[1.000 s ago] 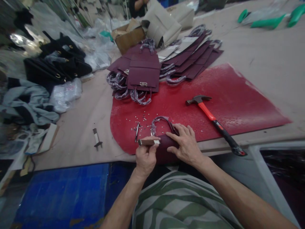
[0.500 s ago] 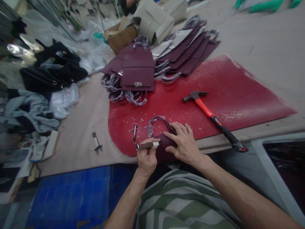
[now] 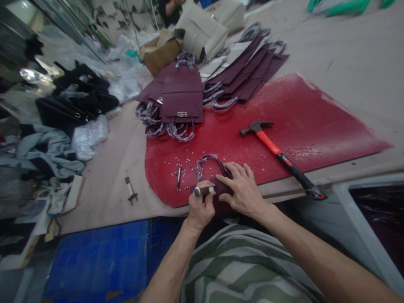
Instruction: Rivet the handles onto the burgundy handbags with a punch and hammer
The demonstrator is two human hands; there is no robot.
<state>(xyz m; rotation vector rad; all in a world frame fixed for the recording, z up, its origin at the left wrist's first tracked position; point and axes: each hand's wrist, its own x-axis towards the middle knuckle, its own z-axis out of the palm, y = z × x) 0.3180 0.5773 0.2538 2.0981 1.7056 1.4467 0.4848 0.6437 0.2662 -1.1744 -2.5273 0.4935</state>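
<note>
My left hand (image 3: 202,212) is closed around a short hand punch (image 3: 202,191) with a round metal end and a pale band. Its working tip is hidden. The punch is over a maroon leather bag panel (image 3: 222,193) at the table's front edge. My right hand (image 3: 243,187) rests on that panel, thumb and fingers spread. A plastic-wrapped handle (image 3: 199,165) arches from the panel beyond my hands. Left of it, a thin metal rod (image 3: 179,177) lies among several tiny metal pieces (image 3: 187,160) on the red mat (image 3: 221,139).
A claw hammer (image 3: 268,141) lies to the right on the mat. Maroon bag panels (image 3: 182,97) are stacked behind. Another banded tool (image 3: 130,190) is at left, with black bags (image 3: 67,105) farther back. A grey bin (image 3: 347,206) stands at lower right.
My left hand has moved slightly right over the panel and tilted the punch, so its round end faces me more. My right hand has stayed in place. The view has shifted slightly.
</note>
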